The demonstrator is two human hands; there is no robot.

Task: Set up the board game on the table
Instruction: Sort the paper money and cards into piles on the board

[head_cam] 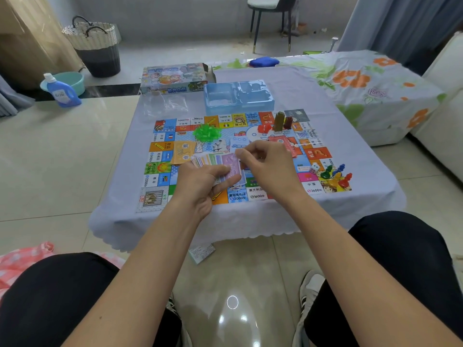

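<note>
While the board (235, 156) already lies flat and unfolded on the table (313, 96), most of the pieces look laid out and the paper money seems to be the step in hand. A heap of green houses (207, 132) sits on the far left of the board's middle, red houses (264, 128) and two taller blocks (282, 121) stand toward the far right, and the coloured pawns (335, 175) with a die (314, 168) cluster at the near right corner. An orange card stack (182, 152) and a reddish one (281, 142) already rest on the board. Above the near middle of the board, the left hand (203, 182) grips a fanned wad of banknotes (220, 162), thumb curled over them, pastel purple, green and yellow. The right hand (265, 164) pinches the top note's edge between thumb and fingertips. By my judgement the notes are left to sort or deal. Beyond the board sit the emptied blue tray (238, 97) and the game box (175, 77), on the far left.
</note>
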